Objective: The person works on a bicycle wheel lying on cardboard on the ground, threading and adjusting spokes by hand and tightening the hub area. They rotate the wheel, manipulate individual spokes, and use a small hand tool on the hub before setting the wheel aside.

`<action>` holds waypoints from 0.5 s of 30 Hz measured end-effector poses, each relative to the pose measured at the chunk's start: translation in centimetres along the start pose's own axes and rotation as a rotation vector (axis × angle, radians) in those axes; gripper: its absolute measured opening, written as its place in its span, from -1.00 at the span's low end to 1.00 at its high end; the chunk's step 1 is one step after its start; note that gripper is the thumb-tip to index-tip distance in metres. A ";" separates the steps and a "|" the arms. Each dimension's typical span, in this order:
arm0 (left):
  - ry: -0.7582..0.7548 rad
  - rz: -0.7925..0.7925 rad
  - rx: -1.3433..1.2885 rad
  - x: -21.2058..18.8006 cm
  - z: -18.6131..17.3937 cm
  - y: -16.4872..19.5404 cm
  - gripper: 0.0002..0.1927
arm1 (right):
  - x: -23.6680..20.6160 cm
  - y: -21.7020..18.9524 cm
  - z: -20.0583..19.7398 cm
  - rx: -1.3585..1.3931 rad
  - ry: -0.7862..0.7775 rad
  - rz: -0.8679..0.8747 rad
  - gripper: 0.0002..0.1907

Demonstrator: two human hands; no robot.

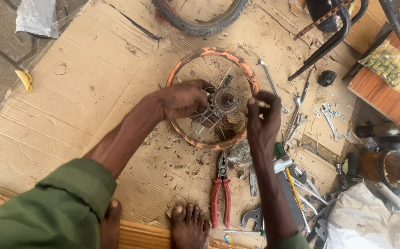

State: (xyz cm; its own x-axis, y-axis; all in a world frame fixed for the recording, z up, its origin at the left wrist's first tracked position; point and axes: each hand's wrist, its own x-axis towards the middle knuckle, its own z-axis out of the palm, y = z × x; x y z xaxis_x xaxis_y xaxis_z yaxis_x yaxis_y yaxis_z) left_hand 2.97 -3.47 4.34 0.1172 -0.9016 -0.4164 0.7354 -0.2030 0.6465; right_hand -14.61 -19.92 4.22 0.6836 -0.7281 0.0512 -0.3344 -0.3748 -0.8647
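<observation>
Item: small wheel rim (187, 59), round, rusted metal with worn orange paint, lying flat on sheets of creased brown cardboard (84, 78). Thin wire spokes (199, 126) run from the rim to a grey metal hub (226, 100) at its centre; several spokes hang loose and bent.

Left hand (183, 99): reaches in over the rim's left side, fingers curled about the spokes beside the hub, touching them.

Right hand (262, 121): at the rim's right edge, thumb and forefinger pinched narrow on a small thin piece, too small to tell what; the other fingers are folded.

Nearby: red-handled pliers (221, 189), jaws toward the rim, just below it on the cardboard. A long steel spanner (272, 84) lies just right of the rim. More spanners, a screwdriver and small nuts and washers (325, 112) are scattered further right. A black rubber tyre (200, 25) lies above the rim. Rust flakes and grit dust the cardboard. Bare feet (189, 223) show at the bottom edge; green sleeve (57, 207) at lower left.
</observation>
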 end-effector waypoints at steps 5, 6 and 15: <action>0.077 0.097 0.019 -0.3 0.6 -1.9 -0.39 | -3.1 -0.2 0.7 0.132 -0.163 0.029 -0.68; 0.086 0.106 0.042 -0.3 0.7 -2.1 -0.36 | -3.4 -0.2 0.7 0.165 -0.209 0.028 -0.64; 0.238 0.088 0.613 -2.3 1.5 -1.2 0.07 | -3.3 -0.1 -0.1 0.178 -0.227 -0.146 -0.58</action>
State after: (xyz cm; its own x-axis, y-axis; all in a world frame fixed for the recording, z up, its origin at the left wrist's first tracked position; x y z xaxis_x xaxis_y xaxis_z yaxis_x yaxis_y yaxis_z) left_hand 0.82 -1.68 5.47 0.3551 -0.8302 -0.4298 0.2119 -0.3763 0.9019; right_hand -16.88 -17.49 4.18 0.8497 -0.5202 0.0856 -0.1172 -0.3446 -0.9314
